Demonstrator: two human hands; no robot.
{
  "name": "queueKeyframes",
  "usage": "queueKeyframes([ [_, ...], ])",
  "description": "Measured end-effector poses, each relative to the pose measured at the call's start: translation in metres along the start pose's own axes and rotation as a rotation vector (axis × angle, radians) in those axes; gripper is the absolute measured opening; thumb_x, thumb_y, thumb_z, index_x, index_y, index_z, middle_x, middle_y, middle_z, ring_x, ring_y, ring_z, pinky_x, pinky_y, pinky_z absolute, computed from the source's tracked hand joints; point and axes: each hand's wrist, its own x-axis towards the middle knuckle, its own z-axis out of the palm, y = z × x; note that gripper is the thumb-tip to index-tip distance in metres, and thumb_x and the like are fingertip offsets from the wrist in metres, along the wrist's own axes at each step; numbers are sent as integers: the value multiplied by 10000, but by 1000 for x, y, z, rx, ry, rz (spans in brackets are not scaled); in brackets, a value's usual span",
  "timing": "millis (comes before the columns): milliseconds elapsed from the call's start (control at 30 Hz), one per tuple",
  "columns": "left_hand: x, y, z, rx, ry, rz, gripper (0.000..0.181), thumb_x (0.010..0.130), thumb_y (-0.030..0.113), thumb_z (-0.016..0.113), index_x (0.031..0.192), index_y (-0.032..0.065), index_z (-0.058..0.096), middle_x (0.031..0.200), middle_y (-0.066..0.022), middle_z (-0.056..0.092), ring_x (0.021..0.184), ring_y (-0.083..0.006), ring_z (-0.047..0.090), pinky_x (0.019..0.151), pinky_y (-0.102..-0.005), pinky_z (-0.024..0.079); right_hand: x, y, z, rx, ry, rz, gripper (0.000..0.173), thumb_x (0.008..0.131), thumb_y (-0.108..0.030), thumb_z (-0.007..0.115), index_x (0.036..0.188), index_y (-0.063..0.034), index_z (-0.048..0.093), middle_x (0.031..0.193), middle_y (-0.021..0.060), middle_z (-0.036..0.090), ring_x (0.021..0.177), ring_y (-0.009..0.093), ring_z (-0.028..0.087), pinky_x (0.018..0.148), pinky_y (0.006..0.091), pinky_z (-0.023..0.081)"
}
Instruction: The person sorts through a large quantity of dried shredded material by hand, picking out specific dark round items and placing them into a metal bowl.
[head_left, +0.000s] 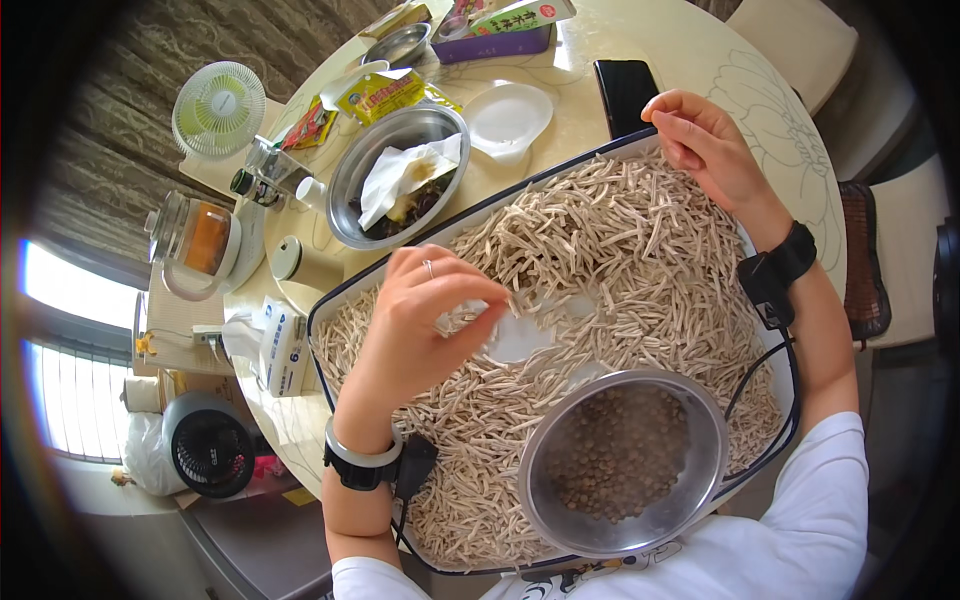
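A large white tray with a dark blue rim (525, 187) holds a thick layer of pale, dried stick-like pieces (645, 232). Over its left half is my left hand (431, 322), with thumb and forefinger pinched on what looks like one small pale piece. My right hand (701, 150) is raised at the tray's upper right corner, thumb and fingertips together; whether anything is between them cannot be told. A stainless steel bowl (531, 480) with small brown round pieces (615, 457) rests on the tray's near right part. White tray bottom shows near my left fingertips.
Beyond the tray are a steel bowl (337, 210) with a stained tissue on dark scraps, a white plate (510, 116), a black smartphone (626, 94) and a purple box (491, 46). Left stand a lidded canister (307, 264), a tissue pack (283, 352) and a glass kettle (202, 236).
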Motion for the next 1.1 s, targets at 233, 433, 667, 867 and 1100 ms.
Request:
queueKeyframes([
  [233,-2,-6,2,151,-121,20,191,724,77,777,902,131,732,850,0,671,874,-199,600,861,-346,409,0,-1,0,-3,-2,3,217,993,-166,561,1129,-21,649,751,-53,525,593,-8,402,482,158,296],
  [433,-4,-9,-5,173,-272,48,183,735,60,751,903,130,733,836,-2,641,866,-207,587,867,-349,398,0,2,-6,31,-37,-13,222,990,-156,561,1143,-20,645,782,-50,542,603,-4,407,488,155,298],
  [667,-7,-17,-8,92,-218,-39,164,738,38,739,878,124,734,800,-4,628,856,-210,588,829,-350,416,0,2,-4,16,-26,-7,226,989,-162,563,1147,-18,638,788,-50,541,604,-5,395,486,149,286],
  [867,-8,-12,-8,-12,-403,20,156,737,30,742,876,100,731,776,-8,636,818,-203,599,816,-338,418,0,0,-4,19,-25,13,226,985,-174,577,1133,-14,641,752,-57,531,575,-14,383,470,147,268],
  [1100,-5,-19,-11,3,-188,-31,166,752,17,731,906,76,723,745,-35,631,750,-230,596,754,-341,437,1,0,-1,9,-1,2,216,987,-181,578,1114,-19,644,693,-70,475,554,-14,359,466,154,262],
])
